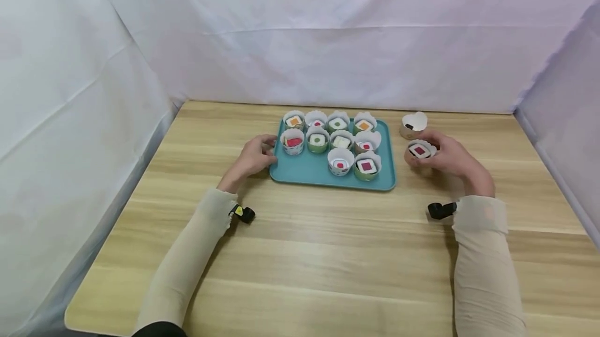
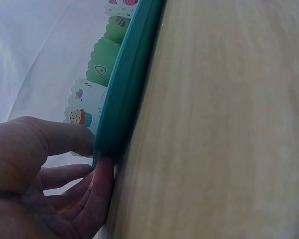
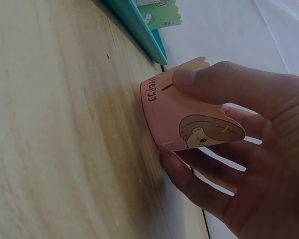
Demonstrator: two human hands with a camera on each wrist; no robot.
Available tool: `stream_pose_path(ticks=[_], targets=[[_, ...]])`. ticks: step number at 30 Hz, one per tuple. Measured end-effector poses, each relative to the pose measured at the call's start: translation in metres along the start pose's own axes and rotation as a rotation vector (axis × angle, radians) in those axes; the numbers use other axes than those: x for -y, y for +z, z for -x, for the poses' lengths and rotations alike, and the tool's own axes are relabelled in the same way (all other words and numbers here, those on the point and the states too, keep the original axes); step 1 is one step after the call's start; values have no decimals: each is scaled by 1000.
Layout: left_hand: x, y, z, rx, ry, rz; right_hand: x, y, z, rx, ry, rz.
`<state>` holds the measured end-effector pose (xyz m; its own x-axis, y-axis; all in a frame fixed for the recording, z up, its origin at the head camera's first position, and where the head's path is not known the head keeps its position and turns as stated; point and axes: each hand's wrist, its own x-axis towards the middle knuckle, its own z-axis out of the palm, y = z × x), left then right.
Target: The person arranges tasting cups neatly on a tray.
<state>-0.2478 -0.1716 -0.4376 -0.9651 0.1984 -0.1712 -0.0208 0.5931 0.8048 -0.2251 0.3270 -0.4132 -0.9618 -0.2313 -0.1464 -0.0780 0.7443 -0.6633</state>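
My right hand (image 1: pixel 452 157) grips a pink paper baking cup (image 3: pixel 174 114), thumb on one side and fingers round the other. The cup is printed with a cartoon figure and lettering. A white square with a dark red centre (image 1: pixel 419 150) sits inside it. The cup's base is close over the wooden table, to the right of the teal tray (image 1: pixel 304 173). My left hand (image 1: pixel 255 157) holds the tray's left edge, with the thumb at the rim and fingers against the outer side in the left wrist view.
Several paper cups stand in rows on the tray, among them a green cup (image 1: pixel 367 166) and a white patterned cup (image 1: pixel 340 162), with small square pieces inside. Another cup (image 1: pixel 413 124) stands behind my right hand. White cloth (image 1: pixel 328 66) hangs behind the wooden table (image 1: pixel 328 253).
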Motion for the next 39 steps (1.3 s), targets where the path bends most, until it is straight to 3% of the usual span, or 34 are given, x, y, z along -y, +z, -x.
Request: stream_pose_path(ticks=[24,39], targets=[[0,0,1,14,-17,0,18,-8,5,-15,44,47],[1,0,1,24,-5,6,53,-18,17,-66,-35,77]])
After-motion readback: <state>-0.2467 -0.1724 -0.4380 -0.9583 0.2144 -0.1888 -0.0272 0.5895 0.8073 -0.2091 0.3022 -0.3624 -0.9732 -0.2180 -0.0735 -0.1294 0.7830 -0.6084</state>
